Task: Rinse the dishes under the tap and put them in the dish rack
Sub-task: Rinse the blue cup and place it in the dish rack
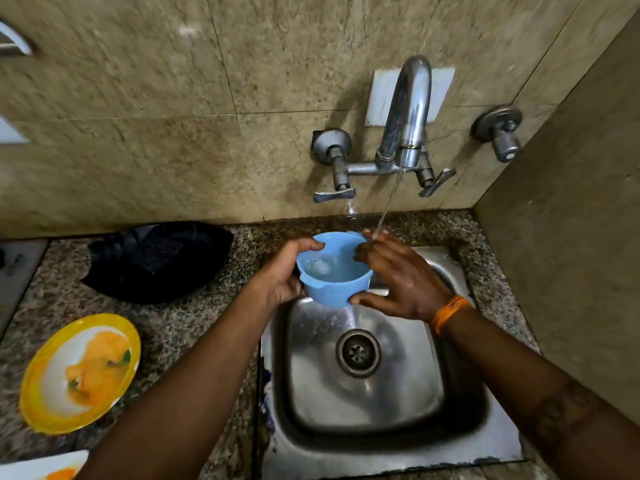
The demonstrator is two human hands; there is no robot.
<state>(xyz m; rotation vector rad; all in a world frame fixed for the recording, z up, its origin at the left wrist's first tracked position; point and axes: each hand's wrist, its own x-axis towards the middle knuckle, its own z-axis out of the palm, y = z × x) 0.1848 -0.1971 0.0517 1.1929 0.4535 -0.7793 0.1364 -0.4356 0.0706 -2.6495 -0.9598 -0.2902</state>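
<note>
The person holds a blue cup (332, 270) over the back edge of the sink (450, 427), just under the tap (408, 112). The left hand (284, 271) grips it from the left, thumb hooked over the rim and fingers curled round the wall. The right hand (398, 282) holds the other side, thumb pressed low on the wall and fingers over the far rim, where the running stream lands on them. A little water sits in the cup, which tilts slightly toward the camera.

The cup looks like thin plastic: light, stiff enough to hold by the rim, unlikely to break if dropped. Wet and perhaps soapy, it will probably be slippery (the 2-handed hold suits that). The rim and its small spout lip seem the surest places to pinch.

A yellow plate (79, 372) with orange residue waits on the counter (194, 323) at left, near a dark pan (159, 261). No rack is in view.
</note>
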